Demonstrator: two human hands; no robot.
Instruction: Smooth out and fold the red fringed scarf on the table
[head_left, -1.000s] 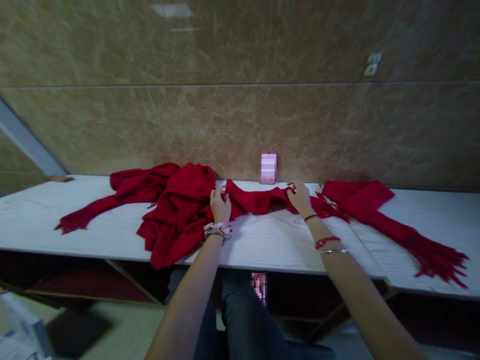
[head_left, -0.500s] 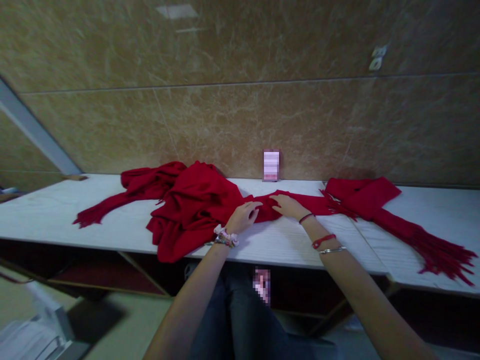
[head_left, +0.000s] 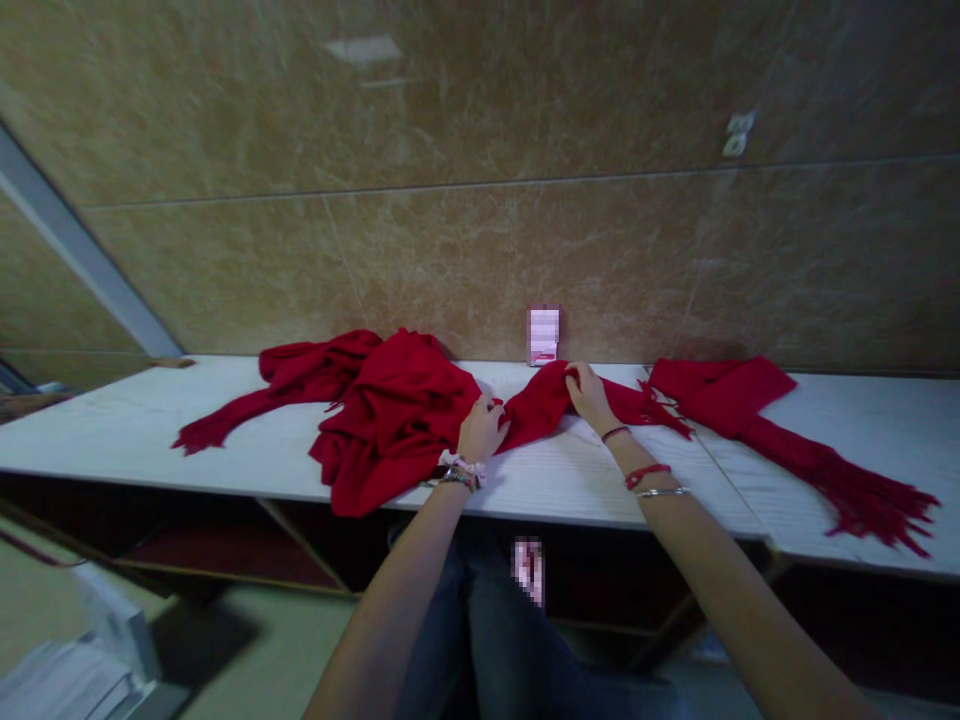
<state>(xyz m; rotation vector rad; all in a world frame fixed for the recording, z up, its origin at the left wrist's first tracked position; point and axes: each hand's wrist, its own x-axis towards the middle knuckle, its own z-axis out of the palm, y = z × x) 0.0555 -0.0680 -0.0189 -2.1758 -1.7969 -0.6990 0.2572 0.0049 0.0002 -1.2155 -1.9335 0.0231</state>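
Observation:
A long red scarf [head_left: 536, 408] lies across the white tabletop, its left part bunched in a large crumpled heap [head_left: 397, 400]. My left hand [head_left: 482, 428] has its fingers curled on the scarf at the heap's right edge. Further right, my right hand [head_left: 589, 395] pinches the far edge of the flat strip, which is slightly raised there. Short fringe shows at the strip's right end. Beside it lies a folded red length [head_left: 720, 390] with a long fringe [head_left: 885, 505]; whether it is a separate scarf I cannot tell.
The white tabletop [head_left: 585, 490] runs along a brown tiled wall [head_left: 450, 260], with dark open shelves below. A small blurred card-like item [head_left: 544, 335] stands against the wall. On the floor at lower left is a pale object [head_left: 112, 640].
My right hand has closed on the strip and raised its far edge a little. My left fingers have curled in on the scarf. The view has shifted slightly.

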